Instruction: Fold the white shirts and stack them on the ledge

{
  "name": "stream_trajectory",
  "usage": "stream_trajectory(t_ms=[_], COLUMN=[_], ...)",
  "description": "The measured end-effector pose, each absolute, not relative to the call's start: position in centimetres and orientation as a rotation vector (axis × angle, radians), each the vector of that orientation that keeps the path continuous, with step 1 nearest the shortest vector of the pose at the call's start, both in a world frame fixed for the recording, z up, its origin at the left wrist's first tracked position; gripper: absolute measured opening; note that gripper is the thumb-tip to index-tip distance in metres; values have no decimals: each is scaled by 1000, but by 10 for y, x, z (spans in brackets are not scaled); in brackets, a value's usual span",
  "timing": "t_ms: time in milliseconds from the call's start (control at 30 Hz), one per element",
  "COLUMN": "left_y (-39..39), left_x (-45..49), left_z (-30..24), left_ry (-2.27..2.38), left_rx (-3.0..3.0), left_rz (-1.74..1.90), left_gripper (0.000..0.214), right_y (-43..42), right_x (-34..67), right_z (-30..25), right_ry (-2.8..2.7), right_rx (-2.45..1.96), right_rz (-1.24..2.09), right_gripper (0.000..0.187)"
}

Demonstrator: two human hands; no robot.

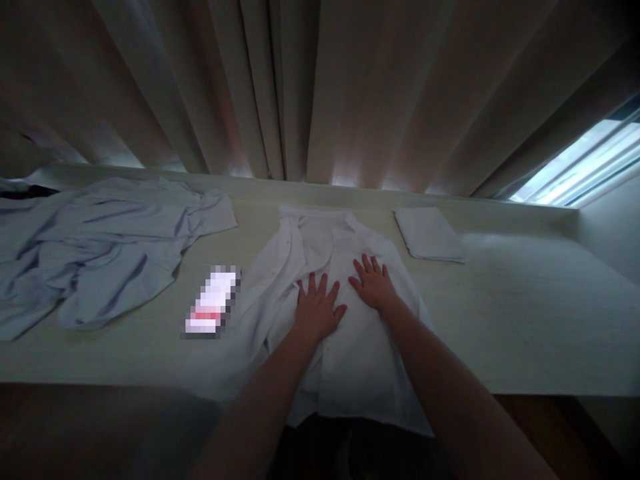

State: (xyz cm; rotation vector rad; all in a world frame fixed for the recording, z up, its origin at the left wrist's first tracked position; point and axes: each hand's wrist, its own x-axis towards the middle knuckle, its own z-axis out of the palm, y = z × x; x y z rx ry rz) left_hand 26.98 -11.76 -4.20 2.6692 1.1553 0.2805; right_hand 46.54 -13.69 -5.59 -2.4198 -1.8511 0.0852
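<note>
A white shirt (345, 360) lies spread on the pale table (525, 320), its lower end hanging over the near edge. My left hand (317, 307) rests flat on the middle of the shirt with fingers stretched out. My right hand (373, 281) lies flat beside it on the same cloth, fingers spread. Neither hand holds anything.
A crumpled light-blue garment (95, 257) covers the table's left part. A small blurred white and pink object (213, 301) lies left of the shirt. A folded white cloth (429, 233) sits at the back right. Closed curtains (310, 87) hang behind, with a window (585, 167) at right.
</note>
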Motion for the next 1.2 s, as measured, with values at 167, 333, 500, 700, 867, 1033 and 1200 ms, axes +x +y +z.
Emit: stream_trajectory(t_ms=[167,333,500,700,867,1033,1200], left_y=[-110,-97,-90,-104,-118,-133,-158], left_x=[283,263,201,123,86,83,118], left_z=[-46,-18,14,18,19,38,74], left_ry=[1140,1081,1453,1894,1777,1708,1389], left_rx=[2648,2578,2544,2305,2360,2405,2387], left_rz=[280,342,601,172,-41,23,228], left_gripper=[60,46,41,45,29,25,31], right_y=[-130,-134,-139,-133,-126,-125,-125], right_x=[471,440,380,294,248,232,255], right_z=[-53,-26,2,7,8,15,36], right_ry=[-1840,-1854,-1947,-2036,-1807,-1699,-1468], right_rx=[-2455,-2375,-2052,-1725,-1604,-1562,-1584], right_rz=[47,-34,110,443,750,883,874], right_gripper=[59,54,41,38,40,26,31])
